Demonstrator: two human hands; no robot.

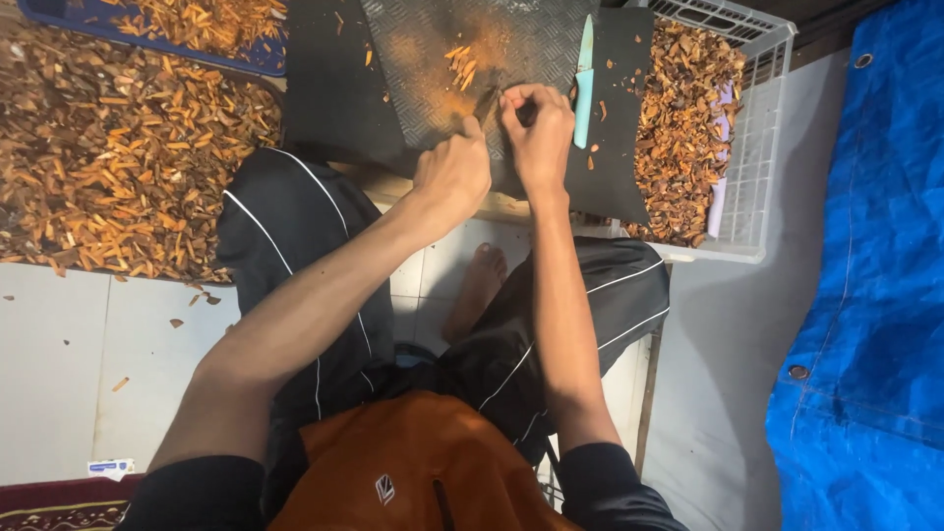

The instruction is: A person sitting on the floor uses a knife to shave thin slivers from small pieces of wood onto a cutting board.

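Note:
My left hand (452, 175) and my right hand (539, 133) meet over a black textured mat (344, 98). Both pinch a small dark brown piece of bark (488, 102) between their fingertips, right where the hands touch. Orange dust is spread on the mat under them. A few cut orange strips (459, 64) lie just beyond the hands. To the right of my right hand, a knife with a pale green blade and handle (584, 84) lies flat on the mat, not held.
A big heap of orange-brown chips (128, 167) lies at the left, with a blue tray (59, 15) of more chips behind it. A white plastic basket (757, 138) of brown bark pieces stands at the right, beside a blue tarp (875, 246). My bare foot (477, 290) rests on the tiles.

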